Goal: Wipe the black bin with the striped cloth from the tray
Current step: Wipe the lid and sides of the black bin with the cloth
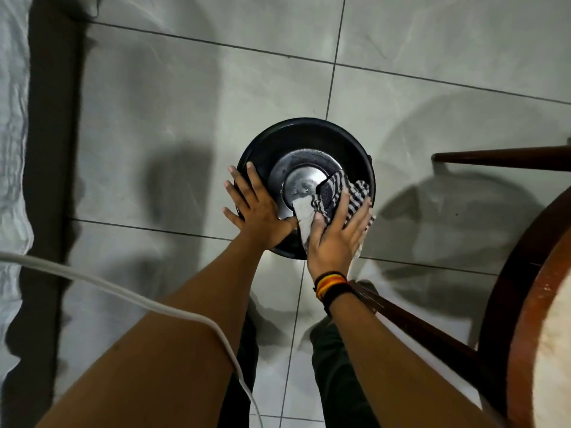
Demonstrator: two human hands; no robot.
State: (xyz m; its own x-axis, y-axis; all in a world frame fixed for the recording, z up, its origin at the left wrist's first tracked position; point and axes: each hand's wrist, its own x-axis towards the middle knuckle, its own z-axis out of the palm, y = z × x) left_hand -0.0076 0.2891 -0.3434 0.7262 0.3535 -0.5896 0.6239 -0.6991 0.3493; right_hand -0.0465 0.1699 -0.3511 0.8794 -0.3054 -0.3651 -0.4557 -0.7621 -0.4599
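The round black bin [306,134] stands on the tiled floor below me, seen from straight above, with a shiny metal disc [304,179] in the middle of its top. My left hand [258,205] lies flat with fingers spread on the bin's left rim. My right hand [336,234] presses the black-and-white striped cloth [335,196] against the bin's right and near side; the cloth drapes over the rim and onto the metal disc. No tray shows in this view.
A dark wooden stool or table [522,291] with slanted legs stands close on the right. A white cable [129,291] runs across the lower left. White fabric [12,149] lies along the left edge beside a dark strip. My legs are below.
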